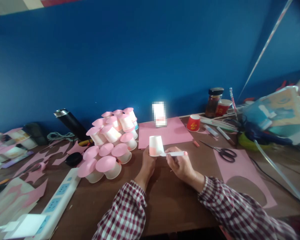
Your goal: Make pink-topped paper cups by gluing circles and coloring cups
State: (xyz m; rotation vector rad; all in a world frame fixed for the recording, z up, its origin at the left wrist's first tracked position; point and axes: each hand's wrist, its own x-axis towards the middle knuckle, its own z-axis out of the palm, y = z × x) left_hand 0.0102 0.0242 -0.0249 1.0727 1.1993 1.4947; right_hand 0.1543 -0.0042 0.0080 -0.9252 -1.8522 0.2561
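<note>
Currently, the left hand [148,163] is closed around the lower left side of a white paper cup with a coral-coloured band [156,145]. The cup is held above the brown tabletop [162,206], at the centre of the work area, in front of a flat rectangular pink paper sheet [177,135]. The coral colour covers part of the lower wall; the upper wall is white.

The right hand [181,165] grips a slim white marker pen with a coral end [175,154] between thumb and fingers. The pen lies roughly level, coral end to the right, opposite end directed at the cup's lower right edge. Whether this end touches the cup cannot be determined. Both forearms wear dark red and white checked sleeves [126,213].

To the left of the hands stands a group of white paper cups topped with round pink paper discs [106,165]. A white power strip with blue sockets [61,196] runs diagonally at the front left.

To the right, a red paper cup with yellow print [193,124] stands near the pink sheet's right edge. Black-handled metal scissors [227,155] rest partly on a pink paper offcut with a large round hole [242,166].
</note>
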